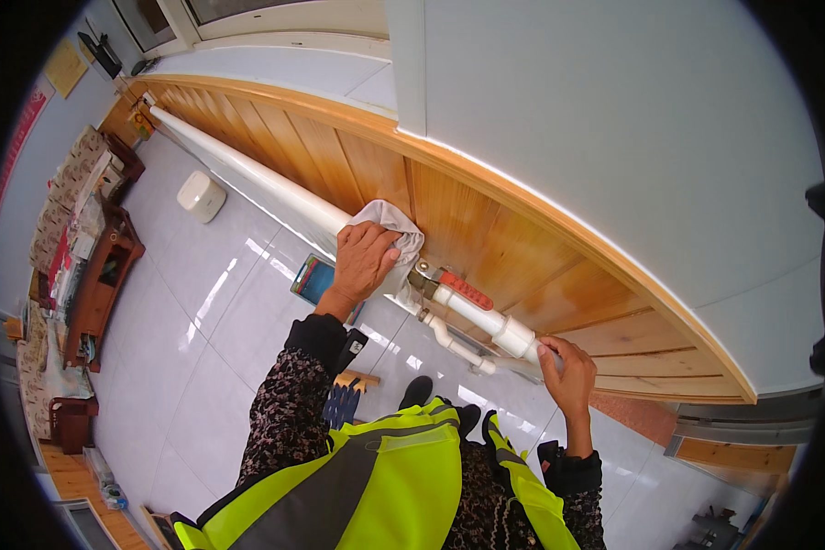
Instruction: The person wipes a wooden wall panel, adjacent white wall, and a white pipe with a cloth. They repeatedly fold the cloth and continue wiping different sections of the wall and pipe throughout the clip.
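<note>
My left hand [365, 261] is closed on a pale grey cloth [387, 218], pressing it to the near end of a long white radiator [247, 171]. Part of the cloth bunches up between the fingers and the wooden wall panel. Beside the cloth, a red valve handle [466, 289] sits along a thick white pipe [472, 310] that runs out of the radiator. My right hand [568, 374] is wrapped around the right end of that pipe, past the wide white joint. A thinner white pipe [451, 343] bends away below.
Wood panelling [486, 234] lines the wall under a window ledge. On the tiled floor stand a small white bin [202, 196], a blue box [313, 279] behind my left wrist and a folding stool [344, 399]. A patterned sofa and brown wooden table [101, 275] stand far left.
</note>
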